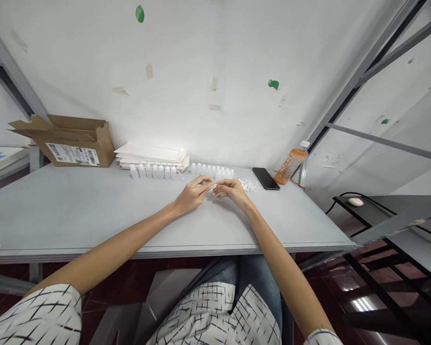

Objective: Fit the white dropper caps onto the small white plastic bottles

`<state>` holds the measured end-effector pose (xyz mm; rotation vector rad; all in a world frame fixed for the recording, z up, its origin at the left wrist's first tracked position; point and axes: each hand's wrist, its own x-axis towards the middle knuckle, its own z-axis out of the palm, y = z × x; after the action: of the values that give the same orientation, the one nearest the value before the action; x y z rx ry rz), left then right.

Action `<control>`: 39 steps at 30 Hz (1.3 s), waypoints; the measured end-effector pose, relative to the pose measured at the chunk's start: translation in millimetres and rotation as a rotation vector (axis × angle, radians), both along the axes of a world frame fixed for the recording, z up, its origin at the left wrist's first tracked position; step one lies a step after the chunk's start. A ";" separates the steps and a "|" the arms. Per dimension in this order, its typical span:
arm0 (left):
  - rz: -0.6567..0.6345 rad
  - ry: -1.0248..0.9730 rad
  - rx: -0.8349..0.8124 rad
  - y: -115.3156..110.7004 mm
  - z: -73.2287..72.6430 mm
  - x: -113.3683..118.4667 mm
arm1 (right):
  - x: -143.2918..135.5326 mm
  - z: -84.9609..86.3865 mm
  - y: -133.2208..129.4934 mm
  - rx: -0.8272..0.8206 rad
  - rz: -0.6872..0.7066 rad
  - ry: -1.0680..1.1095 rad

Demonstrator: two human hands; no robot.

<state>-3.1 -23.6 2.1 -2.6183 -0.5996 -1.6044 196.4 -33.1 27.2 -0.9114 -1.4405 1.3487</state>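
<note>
Left hand (pixel 192 195) has thumb and fingers closed to a pinch, apparently on a tiny whitish piece (pixel 213 185) right where the fingertips meet, just above the smooth grey tabletop (pixel 122 211). Right hand (pixel 233 192) is half curled, index and thumb up against the same spot, but can't tell if it's really gripping. The piece is too small to identify; my guess is next to no weight, stiffish, easy to drop, so fingertips only, by the edges.

Just past the right hand there's a loose scatter of small white bits (pixel 250 185). Behind the hands stand small whitish plastic bottles, a back row (pixel 211 170) and a left row (pixel 154 171). I'd expect those to be light, a bit squeezy and tippy, so take them round the body, gently.
</note>
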 end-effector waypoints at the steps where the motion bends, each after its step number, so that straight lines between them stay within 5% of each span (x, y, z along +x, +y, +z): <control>1: -0.002 -0.007 -0.008 -0.2 1.1 0.2 | 0.2 0.3 -0.1 -0.003 0.003 -0.011; 8: 0.103 -0.095 -0.326 2.7 5.0 1.9 | 0.2 -1.0 3.2 0.109 -0.076 -0.036; 12: 0.004 -0.112 -0.671 6.2 2.6 1.3 | -1.0 -2.0 4.5 0.186 -0.150 -0.071; 15: -0.070 -0.157 -0.780 9.4 -0.3 0.9 | -0.4 -0.7 3.3 0.186 -0.153 -0.095; 39: -0.051 -0.079 -0.601 5.9 6.9 -7.4 | 2.2 1.4 -3.5 0.066 0.020 -0.045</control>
<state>-10.6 -17.7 9.0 -2.9876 -1.1927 -1.7692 198.7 -36.5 28.5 -0.8917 -1.5232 1.2943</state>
